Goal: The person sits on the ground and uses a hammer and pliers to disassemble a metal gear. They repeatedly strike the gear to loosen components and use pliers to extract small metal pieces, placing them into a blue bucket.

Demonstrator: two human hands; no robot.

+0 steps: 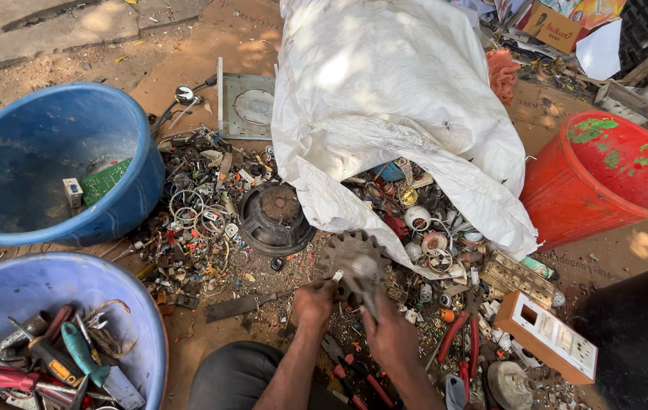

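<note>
Down on the dirt ground, we hold a gear (354,262) with both hands. It is round, grey and toothed, and it sits up off the ground just in front of the white sack (392,106). Our left hand (314,301) grips its lower left edge with the fingers curled tight. Our right hand (388,334) holds the lower right part, fingers closed around a grey piece that sticks down from the gear.

Scrap (202,212) lies all around: wires, rings, screws and small bits. A black round part (275,219) sits just left of the gear. Red pliers (462,342) lie near our right hand. A blue tub (130,197) holds a green board (104,181). A nearer blue tub (146,319) holds tools (58,361). A red tub (567,205) stands on the right, and a switch box (548,338) lies below it.
</note>
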